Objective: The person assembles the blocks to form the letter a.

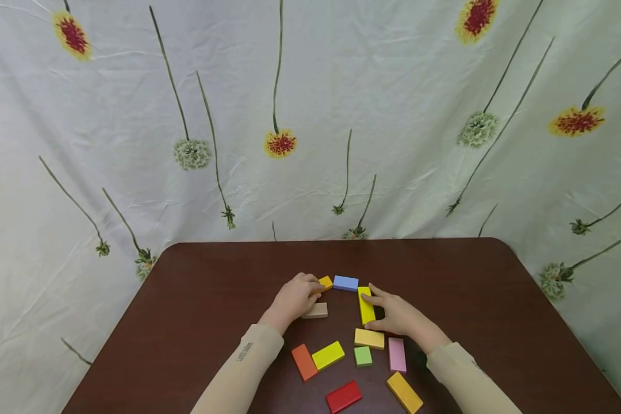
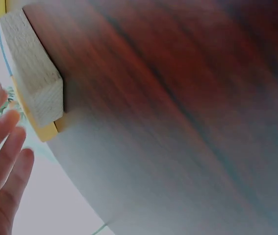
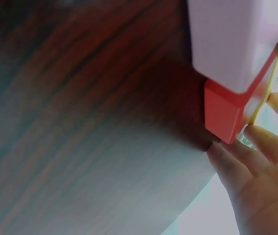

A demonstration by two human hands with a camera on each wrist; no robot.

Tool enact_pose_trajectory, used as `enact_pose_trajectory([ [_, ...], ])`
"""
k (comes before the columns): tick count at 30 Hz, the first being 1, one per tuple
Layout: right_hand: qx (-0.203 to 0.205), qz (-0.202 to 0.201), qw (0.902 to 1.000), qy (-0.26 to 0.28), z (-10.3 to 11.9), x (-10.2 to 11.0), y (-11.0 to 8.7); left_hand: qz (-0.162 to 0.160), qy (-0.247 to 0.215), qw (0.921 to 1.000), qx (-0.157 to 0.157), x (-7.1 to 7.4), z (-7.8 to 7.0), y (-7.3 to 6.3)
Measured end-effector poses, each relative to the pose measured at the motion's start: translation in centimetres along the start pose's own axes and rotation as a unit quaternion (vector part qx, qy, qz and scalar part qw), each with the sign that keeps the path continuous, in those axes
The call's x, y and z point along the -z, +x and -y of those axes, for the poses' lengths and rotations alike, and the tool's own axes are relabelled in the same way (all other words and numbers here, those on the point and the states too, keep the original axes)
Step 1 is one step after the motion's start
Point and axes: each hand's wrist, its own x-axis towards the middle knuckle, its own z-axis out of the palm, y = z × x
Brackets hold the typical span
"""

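My left hand [image 1: 296, 296] has its fingertips on the left part of an orange-yellow block [image 1: 326, 282], the thumb at its near side. The wrist view shows the other fingers [image 2: 13, 166] fairly straight. Just in front lies a bare-wood block [image 1: 315, 311], hiding part of that hold in the wrist view. My right hand [image 1: 399, 316] spans a long yellow block [image 1: 365, 307], with the thumb at its near end and fingertips at its far end. A blue block [image 1: 346, 283] lies between the two blocks. Beneath the right palm, a red block [image 3: 222, 112] shows in the wrist view.
Nearer the body lie a cream block [image 1: 370, 339], a green square [image 1: 363, 356], a pink block [image 1: 397, 355], a second yellow block [image 1: 328, 355], an orange-red block [image 1: 304, 362], another red block [image 1: 344, 397] and an amber block [image 1: 405, 393]. A flowered cloth [image 1: 414, 115] hangs behind the dark table [image 1: 212, 276].
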Motion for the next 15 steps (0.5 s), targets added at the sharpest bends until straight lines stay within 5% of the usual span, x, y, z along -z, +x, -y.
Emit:
enact_pose_trajectory([
  [6,0.003,-0.003,1.0,0.008,-0.1,0.1,0.0,0.033,-0.014,0.9992,-0.015,0.8,-0.5,-0.9],
  [11,0.008,-0.001,0.9999,0.007,-0.2,0.1,-0.1,0.001,0.025,0.9987,-0.044,0.9,-0.8,-1.4],
  [15,0.008,0.0,1.0,0.003,-0.2,0.1,-0.1,-0.015,0.039,0.9987,-0.027,0.6,-0.9,-1.4],
])
